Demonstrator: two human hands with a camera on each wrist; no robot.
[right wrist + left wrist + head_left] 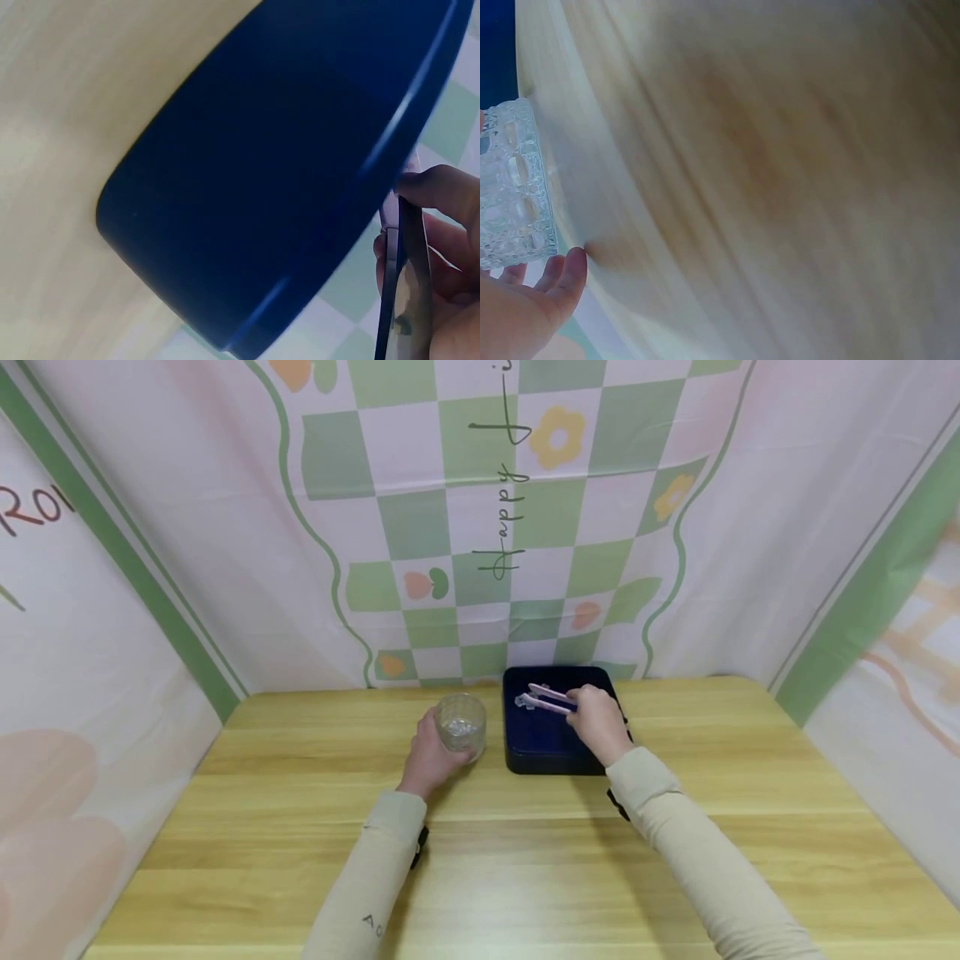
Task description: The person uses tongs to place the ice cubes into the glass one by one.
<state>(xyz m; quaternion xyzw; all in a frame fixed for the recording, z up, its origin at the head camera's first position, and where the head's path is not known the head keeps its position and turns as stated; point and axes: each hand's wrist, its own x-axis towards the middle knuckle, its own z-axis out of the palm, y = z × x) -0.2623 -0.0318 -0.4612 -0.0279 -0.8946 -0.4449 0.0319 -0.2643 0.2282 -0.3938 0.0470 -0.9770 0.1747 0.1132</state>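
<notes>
My left hand (433, 757) grips a clear textured glass (461, 727) standing on the table, with some clear pieces showing inside it. In the left wrist view the glass (514, 187) has a raised, knobbly pattern, and my fingers (568, 281) curl beside its base. My right hand (600, 722) pinches a pair of tongs (555, 705) with pale pink arms over the dark blue tray (547, 762). At the tong tips are clear, ice-like pieces (522, 701). From the right wrist, the tongs (411, 285) show shiny metal, while the tray wall hides their tips.
The wooden table (495, 877) extends around the tray and glass. Behind it hangs a checked, printed cloth (480, 527), close to the tray's back edge. Further printed cloths (90, 693) rise at both sides.
</notes>
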